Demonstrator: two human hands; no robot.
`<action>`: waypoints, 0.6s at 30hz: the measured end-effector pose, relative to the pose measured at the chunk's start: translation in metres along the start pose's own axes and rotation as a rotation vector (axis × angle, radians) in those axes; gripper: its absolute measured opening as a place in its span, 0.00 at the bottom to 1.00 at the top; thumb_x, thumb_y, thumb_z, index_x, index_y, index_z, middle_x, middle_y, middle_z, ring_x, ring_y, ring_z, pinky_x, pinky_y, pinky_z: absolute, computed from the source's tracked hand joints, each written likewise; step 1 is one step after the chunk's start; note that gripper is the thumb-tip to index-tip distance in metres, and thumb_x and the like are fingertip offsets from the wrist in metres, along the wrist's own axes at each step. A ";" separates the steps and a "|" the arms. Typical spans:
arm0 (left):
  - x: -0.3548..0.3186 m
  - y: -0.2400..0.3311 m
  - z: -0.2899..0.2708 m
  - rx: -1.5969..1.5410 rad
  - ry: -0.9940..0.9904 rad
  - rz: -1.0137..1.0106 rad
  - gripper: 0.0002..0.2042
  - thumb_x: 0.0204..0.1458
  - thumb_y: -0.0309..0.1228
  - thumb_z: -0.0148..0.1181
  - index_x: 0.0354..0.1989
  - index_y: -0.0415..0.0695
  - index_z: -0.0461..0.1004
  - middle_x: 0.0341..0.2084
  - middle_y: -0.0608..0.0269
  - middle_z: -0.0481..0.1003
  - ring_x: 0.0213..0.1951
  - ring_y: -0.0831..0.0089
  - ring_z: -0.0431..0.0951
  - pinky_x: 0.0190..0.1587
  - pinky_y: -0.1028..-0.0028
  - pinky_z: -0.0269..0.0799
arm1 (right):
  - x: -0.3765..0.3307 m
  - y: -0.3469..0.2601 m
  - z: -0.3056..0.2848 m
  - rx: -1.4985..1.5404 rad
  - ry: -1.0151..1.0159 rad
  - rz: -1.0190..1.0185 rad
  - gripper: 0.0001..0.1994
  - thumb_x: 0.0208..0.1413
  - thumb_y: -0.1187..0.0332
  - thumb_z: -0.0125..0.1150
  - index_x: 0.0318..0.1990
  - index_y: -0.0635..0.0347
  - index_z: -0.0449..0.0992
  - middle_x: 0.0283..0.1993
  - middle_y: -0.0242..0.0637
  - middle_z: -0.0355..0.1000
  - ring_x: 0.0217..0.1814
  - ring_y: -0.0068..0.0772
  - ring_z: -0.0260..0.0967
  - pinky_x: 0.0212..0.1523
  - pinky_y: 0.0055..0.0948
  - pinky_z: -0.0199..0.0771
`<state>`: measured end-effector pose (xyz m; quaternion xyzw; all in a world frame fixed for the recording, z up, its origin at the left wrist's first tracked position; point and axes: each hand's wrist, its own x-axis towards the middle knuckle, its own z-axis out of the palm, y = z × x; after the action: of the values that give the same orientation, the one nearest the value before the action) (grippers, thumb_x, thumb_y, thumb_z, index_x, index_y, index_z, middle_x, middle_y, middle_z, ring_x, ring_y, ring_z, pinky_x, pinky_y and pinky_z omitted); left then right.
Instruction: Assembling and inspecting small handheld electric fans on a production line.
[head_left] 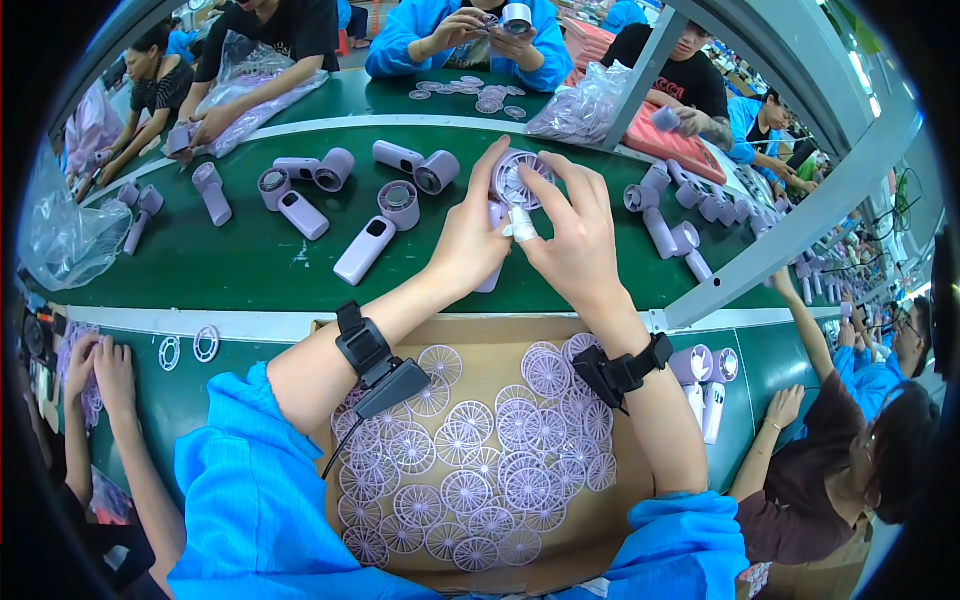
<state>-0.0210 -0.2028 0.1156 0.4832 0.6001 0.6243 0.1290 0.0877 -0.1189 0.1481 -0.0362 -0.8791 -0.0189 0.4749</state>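
Above the green belt, my left hand (470,230) is closed around a small lilac handheld fan (510,168). Its round head faces up, and its handle hangs down under my hands. My right hand (580,235) grips the head from the other side, fingertips on the spoked front; white tape wraps its thumb. Whether a loose grille sits on the head I cannot tell. Between my forearms is a cardboard box (480,338) holding many lilac spoked round grilles (466,492). Each wrist wears a black strap with a small device.
Several lilac fans (365,250) lie on the green belt (440,290), left and right of my hands. A grey metal post (745,255) slants across the right. Two white rings (205,344) lie at left. Co-workers sit opposite and at both sides; one person's hands (115,375) rest at left.
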 end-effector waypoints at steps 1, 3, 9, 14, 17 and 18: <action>0.000 0.000 0.000 0.000 -0.003 -0.004 0.39 0.48 0.21 0.59 0.67 0.53 0.45 0.56 0.47 0.64 0.53 0.58 0.71 0.51 0.67 0.70 | 0.000 0.000 0.000 0.006 0.000 0.001 0.24 0.35 0.74 0.67 0.46 0.59 0.75 0.51 0.43 0.69 0.51 0.46 0.65 0.52 0.39 0.67; 0.001 0.000 0.000 -0.001 -0.009 -0.009 0.38 0.48 0.21 0.59 0.66 0.53 0.45 0.55 0.47 0.64 0.52 0.57 0.72 0.51 0.67 0.70 | 0.001 0.000 0.000 0.015 0.001 0.003 0.24 0.35 0.74 0.67 0.46 0.59 0.75 0.51 0.43 0.69 0.51 0.46 0.64 0.52 0.39 0.67; -0.001 -0.005 0.002 0.037 0.014 0.064 0.39 0.48 0.17 0.54 0.66 0.56 0.42 0.49 0.41 0.69 0.48 0.46 0.73 0.47 0.60 0.71 | -0.001 0.002 0.002 0.012 -0.011 -0.007 0.24 0.34 0.74 0.67 0.46 0.59 0.75 0.51 0.43 0.69 0.51 0.46 0.64 0.52 0.39 0.66; 0.000 -0.007 0.000 -0.045 -0.034 0.029 0.38 0.48 0.17 0.53 0.66 0.56 0.43 0.47 0.44 0.70 0.41 0.52 0.77 0.39 0.64 0.75 | -0.001 0.001 0.004 0.038 -0.009 -0.019 0.23 0.35 0.75 0.66 0.45 0.59 0.76 0.52 0.43 0.68 0.52 0.46 0.64 0.52 0.39 0.66; 0.001 -0.006 -0.007 -0.173 -0.103 -0.062 0.37 0.49 0.17 0.53 0.66 0.55 0.43 0.46 0.49 0.70 0.37 0.61 0.78 0.35 0.68 0.76 | -0.003 0.007 0.009 0.021 -0.011 -0.047 0.22 0.37 0.75 0.65 0.47 0.59 0.75 0.53 0.43 0.68 0.52 0.45 0.64 0.52 0.39 0.66; 0.001 -0.001 -0.008 -0.261 -0.152 -0.121 0.37 0.50 0.18 0.53 0.66 0.54 0.43 0.47 0.53 0.69 0.36 0.66 0.77 0.33 0.70 0.77 | -0.004 0.012 0.010 -0.008 -0.014 -0.069 0.22 0.40 0.75 0.64 0.48 0.59 0.74 0.54 0.43 0.68 0.52 0.45 0.64 0.53 0.39 0.66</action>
<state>-0.0284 -0.2067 0.1171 0.4709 0.5307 0.6496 0.2731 0.0827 -0.1066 0.1393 -0.0077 -0.8831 -0.0385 0.4675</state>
